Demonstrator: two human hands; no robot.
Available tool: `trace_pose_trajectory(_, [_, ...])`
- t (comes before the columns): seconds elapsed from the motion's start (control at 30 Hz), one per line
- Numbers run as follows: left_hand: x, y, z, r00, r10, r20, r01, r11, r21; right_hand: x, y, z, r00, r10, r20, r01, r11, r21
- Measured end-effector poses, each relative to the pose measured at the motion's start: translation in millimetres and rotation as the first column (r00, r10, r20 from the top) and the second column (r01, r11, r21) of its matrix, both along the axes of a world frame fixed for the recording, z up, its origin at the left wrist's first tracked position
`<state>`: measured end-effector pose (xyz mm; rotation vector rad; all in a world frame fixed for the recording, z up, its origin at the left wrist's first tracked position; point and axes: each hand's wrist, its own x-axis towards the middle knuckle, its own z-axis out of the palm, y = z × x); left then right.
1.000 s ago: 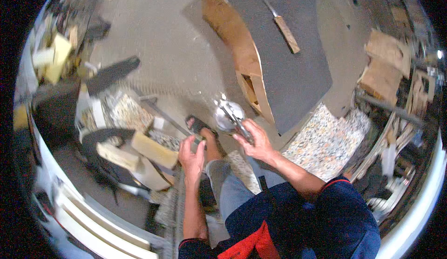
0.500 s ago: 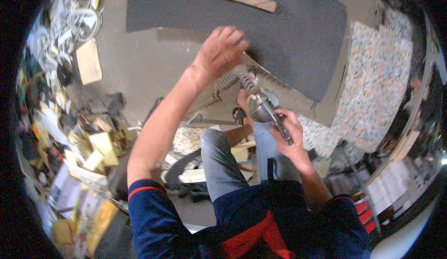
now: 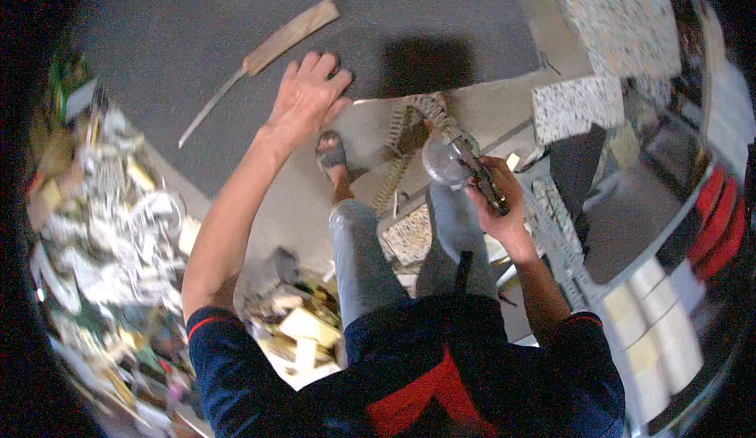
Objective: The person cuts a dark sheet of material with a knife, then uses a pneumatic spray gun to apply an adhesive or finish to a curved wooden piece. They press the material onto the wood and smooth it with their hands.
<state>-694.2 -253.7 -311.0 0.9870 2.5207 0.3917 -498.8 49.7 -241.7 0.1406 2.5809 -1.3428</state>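
My right hand (image 3: 504,194) is wrapped around the grip of a metal spray gun (image 3: 487,186) with a clear round cup (image 3: 443,160). A coiled hose (image 3: 391,166) runs from the gun down past my knees. My left hand (image 3: 309,95) is stretched forward over the near edge of a dark grey sheet (image 3: 465,5), fingers apart and a little bent, holding nothing I can see. Whether it touches the sheet is unclear. Just beyond its fingers lies a long knife (image 3: 291,38) with a wooden handle, its thin blade pointing to the near left.
Heaped white and yellow scraps (image 3: 134,217) cover the left side. More offcuts (image 3: 303,324) lie by my left leg. Speckled foam slabs (image 3: 622,20) are at the far right, a smaller speckled piece (image 3: 579,107) nearer. My sandalled foot (image 3: 331,153) stands on the floor.
My view has swung round, so the sheet and knife appear turned and nearer. My left hand sits farther left, close to the knife handle. The spray gun stays in my right hand.
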Motion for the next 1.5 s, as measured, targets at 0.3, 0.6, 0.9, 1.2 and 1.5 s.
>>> trace_pose_trajectory(0.3, [28, -4, -19, 0.910, -0.279, -0.307, 0.281, 0.959, -0.040, 72, -119, -19, 0.812, -0.568, 0.135, 0.577, 0.816, -0.038])
trace_pose_trajectory(0.6, [30, -3, -25, 0.955, 0.069, -0.287, -0.045, 0.995, 0.092, 105, -170, -41, 0.784, -0.612, 0.104, 0.620, 0.780, -0.082])
trace_pose_trajectory(0.9, [11, -18, -27, 0.828, -0.366, -0.425, 0.427, 0.903, 0.052, 90, -184, -66, 0.735, -0.662, -0.146, 0.649, 0.749, -0.130])
trace_pose_trajectory(1.2, [14, 1, -24, 0.822, -0.284, -0.493, 0.310, 0.950, -0.030, 69, -191, -71, 0.759, -0.650, 0.040, 0.640, 0.733, -0.231])
trace_pose_trajectory(1.5, [-3, 27, -12, 0.871, -0.268, -0.412, 0.335, 0.937, 0.098, 36, -186, -85, 0.748, -0.661, -0.065, 0.628, 0.735, -0.255])
